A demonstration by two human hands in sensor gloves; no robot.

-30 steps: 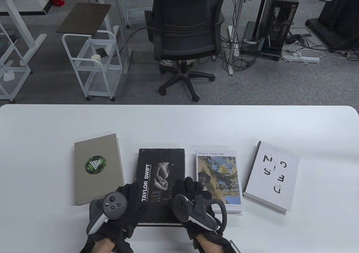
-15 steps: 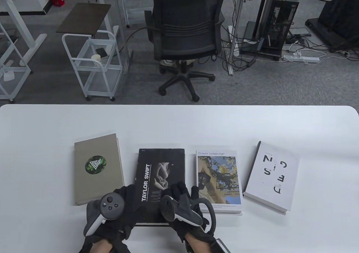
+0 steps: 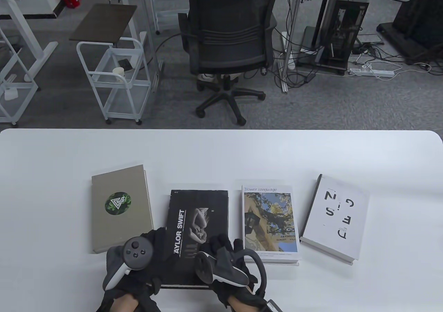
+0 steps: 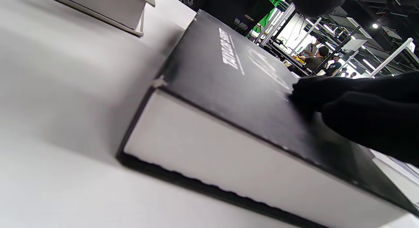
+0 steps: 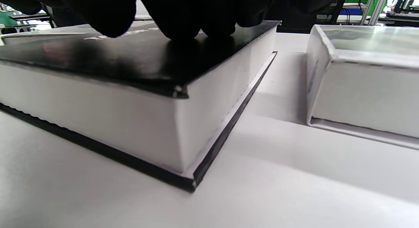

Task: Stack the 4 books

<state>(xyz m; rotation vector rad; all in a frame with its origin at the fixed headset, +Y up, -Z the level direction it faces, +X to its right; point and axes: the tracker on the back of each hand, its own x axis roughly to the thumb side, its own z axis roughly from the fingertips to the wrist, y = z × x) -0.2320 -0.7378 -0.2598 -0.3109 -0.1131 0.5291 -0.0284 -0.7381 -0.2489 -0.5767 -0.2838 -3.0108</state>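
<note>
A: Where is the black book (image 3: pixel 195 222) placed?

B: On the table (image 3: pixel 52 187), second from the left in the row, between the grey book (image 3: pixel 119 206) and the flower book (image 3: pixel 270 222); the white book (image 3: pixel 334 215) is set furthest right. No stack is formed yet.

A: And the fingers?

B: The right hand's (image 3: pixel 226 261) fingers (image 5: pixel 183 15) are pressed flat on the cover. The left hand (image 3: pixel 138 256) is laid at the near left corner; a true grip cannot be confirmed.

A: What could be spoiled?

B: With the cover only pressed from above, the book could be skidded sideways into the flower book nearby.
</note>
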